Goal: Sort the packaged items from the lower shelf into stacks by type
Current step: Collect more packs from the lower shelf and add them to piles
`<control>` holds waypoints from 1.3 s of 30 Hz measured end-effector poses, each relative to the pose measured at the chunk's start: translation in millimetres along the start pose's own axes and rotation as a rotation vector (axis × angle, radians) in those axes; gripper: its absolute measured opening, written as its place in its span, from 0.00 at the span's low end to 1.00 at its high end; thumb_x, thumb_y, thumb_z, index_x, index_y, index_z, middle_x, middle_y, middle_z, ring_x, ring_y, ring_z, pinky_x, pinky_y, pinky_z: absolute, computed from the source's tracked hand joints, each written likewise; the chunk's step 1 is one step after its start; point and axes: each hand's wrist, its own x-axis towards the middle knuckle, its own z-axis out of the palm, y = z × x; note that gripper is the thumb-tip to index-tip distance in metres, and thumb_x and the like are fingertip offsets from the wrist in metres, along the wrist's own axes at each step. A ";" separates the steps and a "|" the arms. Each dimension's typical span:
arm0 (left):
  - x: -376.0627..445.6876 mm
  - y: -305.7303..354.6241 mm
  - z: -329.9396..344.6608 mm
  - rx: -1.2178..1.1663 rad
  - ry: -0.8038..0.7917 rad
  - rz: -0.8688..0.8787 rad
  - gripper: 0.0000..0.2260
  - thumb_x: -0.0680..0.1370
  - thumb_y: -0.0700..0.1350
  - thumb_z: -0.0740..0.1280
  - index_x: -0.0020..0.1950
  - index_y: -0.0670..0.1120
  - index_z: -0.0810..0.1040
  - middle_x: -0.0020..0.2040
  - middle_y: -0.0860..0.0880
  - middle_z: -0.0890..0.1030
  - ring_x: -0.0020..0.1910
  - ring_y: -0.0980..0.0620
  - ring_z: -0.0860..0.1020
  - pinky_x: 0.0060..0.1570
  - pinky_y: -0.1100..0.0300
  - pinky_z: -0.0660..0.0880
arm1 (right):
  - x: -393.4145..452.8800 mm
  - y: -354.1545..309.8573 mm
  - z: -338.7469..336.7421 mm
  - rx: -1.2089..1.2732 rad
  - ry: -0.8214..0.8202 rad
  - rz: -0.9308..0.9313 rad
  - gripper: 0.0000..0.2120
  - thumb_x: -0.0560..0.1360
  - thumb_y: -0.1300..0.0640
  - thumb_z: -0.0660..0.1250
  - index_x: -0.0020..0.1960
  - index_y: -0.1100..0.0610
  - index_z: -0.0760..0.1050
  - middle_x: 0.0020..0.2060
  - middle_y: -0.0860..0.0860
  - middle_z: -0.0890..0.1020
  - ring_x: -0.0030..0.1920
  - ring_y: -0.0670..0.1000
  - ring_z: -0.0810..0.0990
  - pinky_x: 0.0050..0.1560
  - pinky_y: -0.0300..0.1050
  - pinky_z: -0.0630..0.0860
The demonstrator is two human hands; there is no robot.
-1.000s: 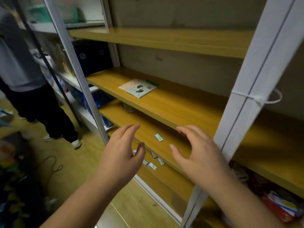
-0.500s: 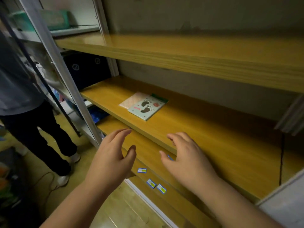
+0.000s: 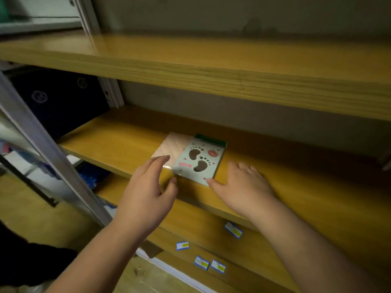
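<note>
Footprint packet [image 3: 198,161] is flanked near the shelf [image 3: 296,187] front edge by left hand [image 3: 146,195] and right hand [image 3: 243,187], fingers spread, nothing gripped; a pinkish packet [image 3: 169,148] is tucked underneath.

You are looking at a dim, warm-toned scene. The brightest patch falls on the middle shelf [image 3: 118,142] toward its left end, where the wood glows yellow; the light appears to reach it from the front left. The back wall and the right end of that shelf sink into deep shadow. Your left hand [image 3: 146,195] and right hand [image 3: 243,187] are evenly lit, with soft shadow beneath them on the shelf's front edge. The upper shelf [image 3: 211,75] is smeared by motion blur, its grain streaked. The footprint package [image 3: 198,161] reads fairly clearly, with slight glare on its wrapper. The metal upright [image 3: 48,149] bows from wide-angle distortion.
</note>
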 end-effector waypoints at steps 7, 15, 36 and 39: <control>38.3 -41.4 -0.6 -0.046 -0.055 0.075 0.26 0.78 0.54 0.64 0.76 0.56 0.63 0.73 0.56 0.70 0.71 0.59 0.64 0.63 0.62 0.62 | 54.9 -65.1 23.3 0.013 0.093 0.152 0.57 0.65 0.19 0.50 0.79 0.59 0.51 0.73 0.61 0.69 0.69 0.64 0.69 0.66 0.58 0.64; 58.0 -64.3 1.5 -0.085 -0.109 0.125 0.26 0.77 0.53 0.65 0.76 0.54 0.66 0.71 0.55 0.72 0.70 0.57 0.67 0.63 0.62 0.63 | 64.3 -69.0 43.2 -0.040 0.089 0.222 0.59 0.57 0.18 0.53 0.78 0.54 0.52 0.74 0.61 0.66 0.73 0.64 0.62 0.70 0.60 0.60; 97.0 -54.6 26.4 0.304 -0.240 0.054 0.39 0.75 0.71 0.49 0.80 0.50 0.54 0.77 0.42 0.66 0.74 0.42 0.64 0.70 0.48 0.65 | 13.5 8.0 -6.0 1.007 0.037 0.399 0.08 0.75 0.58 0.74 0.53 0.54 0.80 0.44 0.52 0.89 0.40 0.52 0.88 0.41 0.51 0.85; 106.4 -53.5 33.9 0.472 -0.340 0.005 0.46 0.71 0.77 0.41 0.81 0.49 0.46 0.78 0.39 0.63 0.75 0.38 0.63 0.70 0.45 0.65 | -0.2 12.0 -6.0 1.224 0.084 0.386 0.06 0.78 0.59 0.69 0.54 0.54 0.80 0.44 0.53 0.89 0.42 0.55 0.88 0.35 0.48 0.84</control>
